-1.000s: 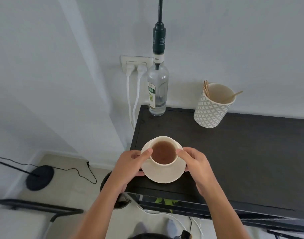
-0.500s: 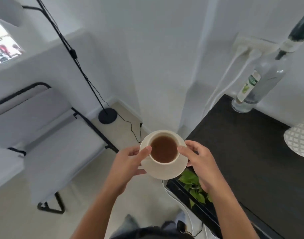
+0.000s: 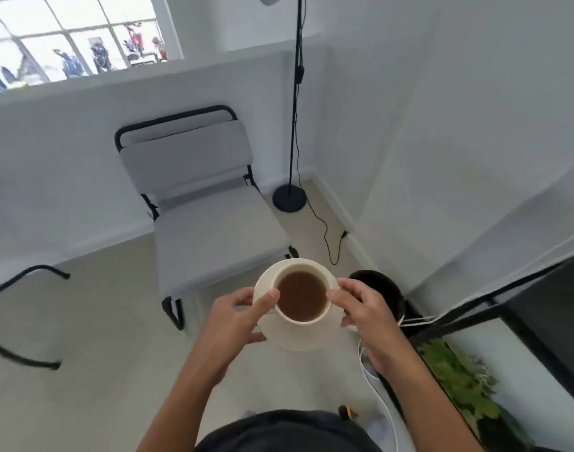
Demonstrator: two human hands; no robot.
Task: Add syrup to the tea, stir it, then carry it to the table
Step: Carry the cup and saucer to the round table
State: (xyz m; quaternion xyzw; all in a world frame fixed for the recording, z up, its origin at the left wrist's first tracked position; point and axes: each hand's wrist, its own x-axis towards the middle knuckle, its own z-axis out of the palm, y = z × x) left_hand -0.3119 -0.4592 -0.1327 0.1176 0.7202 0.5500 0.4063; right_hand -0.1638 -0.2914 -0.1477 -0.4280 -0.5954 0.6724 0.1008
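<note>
The left hand and right hand each keep a closed grip on the saucer; the teacup sits between them; a grey chair stands beyond.

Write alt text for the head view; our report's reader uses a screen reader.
Both hands, left hand and right hand, hold a saucer bearing a cup of tea above the floor. A grey chair and floor lamp stand ahead.

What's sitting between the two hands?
In the head view, a cup of tea on a saucer sits between the left hand and right hand; both hold it over the floor.
</note>
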